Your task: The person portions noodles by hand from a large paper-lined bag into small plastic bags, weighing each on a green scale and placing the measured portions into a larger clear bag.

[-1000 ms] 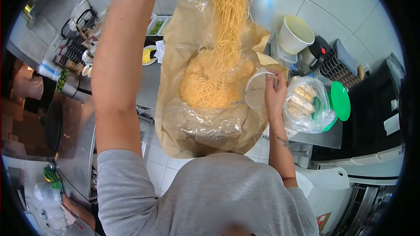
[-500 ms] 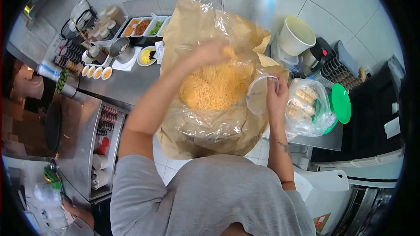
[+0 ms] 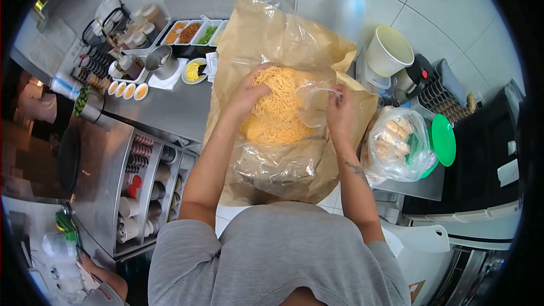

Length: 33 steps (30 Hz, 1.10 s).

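Yellow noodles point(image 3: 277, 122) lie heaped on a large sheet of brown paper point(image 3: 243, 28) with clear plastic over it. My left hand point(image 3: 249, 95) grips a clump of the noodles at the left of the heap, its fingers partly buried in the strands. At the right of the heap, my right hand point(image 3: 339, 107) pinches the rim of a translucent round container point(image 3: 313, 107), which is tilted with its side close to the noodles.
A plastic bag of pale rolls point(image 3: 394, 136), a green lid point(image 3: 442, 140) and a white bucket point(image 3: 390, 51) stand on the right. Topping trays point(image 3: 190, 33), a metal pot point(image 3: 162, 63) and egg halves point(image 3: 129, 91) are at the left. Another person's arm point(image 3: 105, 275) shows at lower left.
My left hand has come down and left from the top of the heap, now with a raised clump of noodles. My right hand has brought the container leftward, nearer the noodles, and turned it.
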Tool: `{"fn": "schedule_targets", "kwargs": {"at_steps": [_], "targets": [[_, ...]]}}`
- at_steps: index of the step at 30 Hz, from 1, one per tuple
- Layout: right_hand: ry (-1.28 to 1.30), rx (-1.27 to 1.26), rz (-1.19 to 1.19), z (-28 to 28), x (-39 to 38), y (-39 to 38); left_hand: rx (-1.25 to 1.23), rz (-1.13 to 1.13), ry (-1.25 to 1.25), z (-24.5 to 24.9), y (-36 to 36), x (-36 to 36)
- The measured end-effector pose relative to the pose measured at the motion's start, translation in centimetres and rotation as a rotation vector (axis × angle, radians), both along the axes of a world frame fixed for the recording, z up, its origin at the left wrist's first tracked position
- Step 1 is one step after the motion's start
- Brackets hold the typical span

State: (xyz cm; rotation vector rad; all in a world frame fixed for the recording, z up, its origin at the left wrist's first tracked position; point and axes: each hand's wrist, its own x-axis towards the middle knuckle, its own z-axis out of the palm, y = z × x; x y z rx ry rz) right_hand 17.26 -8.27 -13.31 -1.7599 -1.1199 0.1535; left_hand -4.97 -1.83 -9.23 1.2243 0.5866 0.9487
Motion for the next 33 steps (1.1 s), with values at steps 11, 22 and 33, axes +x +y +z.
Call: {"fn": "schedule_targets", "kwargs": {"at_steps": [11, 22, 33], "targets": [[0.123, -0.043, 0.402, -2.3, -5.4, 0.6, 0.101, -0.026, 0.789, -6.5, -0.2, 5.1], [0.223, 0.041, 0.355, -0.5, -4.0, -2.4, -0.226, -0.188, 0.082, -4.9, -2.3, 7.2], [0.698, 0.053, 0.345, 7.0, -1.4, -0.5, 0.448, 0.051, 0.336, -7.8, -2.3, 4.6]]}}
